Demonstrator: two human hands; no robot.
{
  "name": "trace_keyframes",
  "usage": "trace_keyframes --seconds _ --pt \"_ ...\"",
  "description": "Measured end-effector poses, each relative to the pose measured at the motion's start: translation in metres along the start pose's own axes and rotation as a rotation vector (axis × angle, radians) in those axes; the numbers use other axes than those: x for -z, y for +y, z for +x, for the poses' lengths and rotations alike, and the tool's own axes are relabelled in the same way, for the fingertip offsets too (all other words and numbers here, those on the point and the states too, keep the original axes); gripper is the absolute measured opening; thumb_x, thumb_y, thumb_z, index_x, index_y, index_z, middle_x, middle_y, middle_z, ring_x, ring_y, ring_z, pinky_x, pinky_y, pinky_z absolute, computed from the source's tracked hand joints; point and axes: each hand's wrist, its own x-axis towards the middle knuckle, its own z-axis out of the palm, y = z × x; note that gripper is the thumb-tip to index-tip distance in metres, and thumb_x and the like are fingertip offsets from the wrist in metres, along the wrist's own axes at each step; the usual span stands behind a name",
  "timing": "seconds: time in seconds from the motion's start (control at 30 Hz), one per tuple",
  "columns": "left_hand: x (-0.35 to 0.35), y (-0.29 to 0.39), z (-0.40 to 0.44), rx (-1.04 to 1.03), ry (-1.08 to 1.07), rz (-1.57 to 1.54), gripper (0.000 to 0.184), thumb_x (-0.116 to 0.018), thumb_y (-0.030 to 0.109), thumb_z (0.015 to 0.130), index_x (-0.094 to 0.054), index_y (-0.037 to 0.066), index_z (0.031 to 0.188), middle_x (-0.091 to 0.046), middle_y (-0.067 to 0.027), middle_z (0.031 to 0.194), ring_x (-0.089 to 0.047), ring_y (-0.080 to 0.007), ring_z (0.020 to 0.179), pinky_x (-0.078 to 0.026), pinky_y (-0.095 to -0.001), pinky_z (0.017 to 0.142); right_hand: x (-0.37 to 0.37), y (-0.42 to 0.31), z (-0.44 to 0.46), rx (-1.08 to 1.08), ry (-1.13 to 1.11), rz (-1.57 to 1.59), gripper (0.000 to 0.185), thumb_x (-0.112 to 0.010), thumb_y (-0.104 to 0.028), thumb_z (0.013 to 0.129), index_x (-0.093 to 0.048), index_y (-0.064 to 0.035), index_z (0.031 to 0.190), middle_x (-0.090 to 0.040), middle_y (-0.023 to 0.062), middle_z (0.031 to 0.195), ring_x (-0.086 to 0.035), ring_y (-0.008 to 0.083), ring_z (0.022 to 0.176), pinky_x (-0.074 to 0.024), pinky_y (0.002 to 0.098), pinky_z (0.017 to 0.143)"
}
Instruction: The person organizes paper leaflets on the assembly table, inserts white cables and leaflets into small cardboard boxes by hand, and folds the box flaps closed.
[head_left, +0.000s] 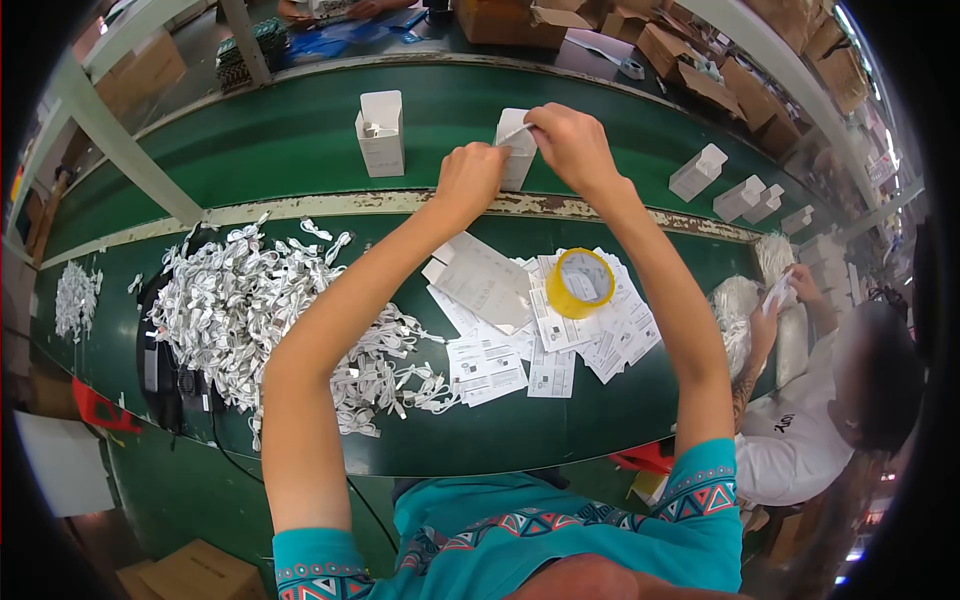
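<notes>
At twelve o'clock, a box is clasped by the left hand, a white strip at its mouth pinched by the right hand; tipping could be caused by uneven pushing.

Bright, even indoor light; lamps glare along upper right edge. Strong fisheye curve bends desk; corners black. Co-worker's head blurred.
</notes>
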Motion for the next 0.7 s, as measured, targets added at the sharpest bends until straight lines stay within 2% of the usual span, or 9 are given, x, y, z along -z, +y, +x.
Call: trace_keyframes --seconds 0.07,0.1,0.17,0.4,0.47,0.5,0.57,0.6,0.7 --pt "0.004 -0.005 -0.002 0.007 0.001 0.0 0.021 -0.068 0.011 0.09 -0.076 0.006 0.108 -0.071 -0.0213 0.084 -0.069 -0.0411 0.079 -0.056 -0.0505 0.071 -0.004 -0.01 0.005 0.01 -0.124 -0.336 0.008 -0.071 -0.003 0.078 -0.072 -0.003 0.086 -0.071 0.0163 0.087 -0.07 0.0363 0.077 -0.0565 0.0435 0.065" --pt "0.007 -0.008 -0.004 0.016 0.001 0.002 0.02 -0.068 0.012 0.089 -0.077 0.006 0.107 -0.07 -0.0208 0.084 -0.069 -0.0411 0.078 -0.056 -0.0507 0.07 -0.009 -0.012 0.006 0.013 -0.125 -0.33 0.008 -0.071 -0.003 0.078 -0.072 -0.003 0.086 -0.071 0.0163 0.087 -0.07 0.0363 0.077 -0.0565 0.0435 0.065" --pt "0.01 -0.012 -0.008 0.004 0.012 -0.01 0.021 -0.068 0.012 0.089 -0.077 0.007 0.107 -0.07 -0.0203 0.083 -0.069 -0.0408 0.078 -0.056 -0.0504 0.07 -0.018 -0.015 0.009 0.059 -0.325 -0.445 0.007 -0.069 -0.002 0.076 -0.072 -0.0055 0.082 -0.071 0.0151 0.086 -0.071 0.0353 0.079 -0.0566 0.0437 0.065" --pt "0.01 -0.025 -0.013 -0.009 -0.031 0.018 0.023 -0.069 0.009 0.087 -0.078 0.01 0.108 -0.069 -0.0193 0.081 -0.068 -0.0404 0.076 -0.056 -0.05 0.069 -0.041 -0.03 0.027 0.051 -0.511 -0.354 0.013 -0.071 -0.004 0.075 -0.075 -0.0056 0.087 -0.073 0.0172 0.09 -0.073 0.0363 0.083 -0.0589 0.0438 0.071" --pt "0.015 -0.023 -0.017 -0.003 -0.028 0.018 0.024 -0.068 0.008 0.087 -0.077 0.011 0.108 -0.069 -0.0192 0.082 -0.068 -0.0404 0.076 -0.056 -0.0502 0.069 -0.04 -0.039 0.037 -0.206 -0.551 -0.327 0.013 -0.071 -0.006 0.08 -0.076 -0.0058 0.091 -0.074 0.0184 0.095 -0.073 0.0371 0.091 -0.06 0.0445 0.077" --pt "0.018 -0.023 -0.02 0.003 -0.024 0.019 0.024 -0.067 0.007 0.087 -0.077 0.011 0.109 -0.069 -0.019 0.082 -0.068 -0.0405 0.076 -0.055 -0.0504 0.069 -0.038 -0.043 0.04 -0.203 -0.549 -0.326 0.013 -0.071 -0.006 0.08 -0.076 -0.0058 0.091 -0.074 0.0184 0.095 -0.073 0.0371 0.091 -0.06 0.0445 0.077" --pt "0.024 -0.023 -0.025 -0.011 -0.021 0.022 0.023 -0.066 0.007 0.086 -0.077 0.01 0.106 -0.07 -0.0193 0.083 -0.069 -0.0405 0.077 -0.056 -0.0504 0.069 -0.04 -0.051 0.043 -0.394 -0.654 -0.255 0.013 -0.068 -0.008 0.085 -0.076 -0.006 0.096 -0.074 0.0195 0.1 -0.073 0.0376 0.098 -0.0603 0.0455 0.081" --pt "0.026 -0.023 -0.027 -0.031 -0.024 0.019 0.022 -0.064 0.006 0.086 -0.077 0.01 0.104 -0.071 -0.0196 0.084 -0.07 -0.0405 0.078 -0.057 -0.0503 0.068 -0.045 -0.054 0.041 -0.393 -0.654 -0.25 0.013 -0.068 -0.008 0.085 -0.076 -0.006 0.096 -0.074 0.0195 0.1 -0.073 0.0376 0.098 -0.0603 0.0455 0.081" --pt "0.022 -0.032 -0.029 -0.012 -0.033 0.052 0.021 -0.064 0.008 0.087 -0.076 0.011 0.104 -0.071 -0.0184 0.085 -0.071 -0.04 0.078 -0.057 -0.0501 0.068 -0.056 -0.053 0.038 -0.366 -0.83 -0.325 0.025 -0.066 -0.01 0.088 -0.075 -0.0103 0.112 -0.073 0.0208 0.111 -0.073 0.0381 0.1 -0.0597 0.049 0.084"
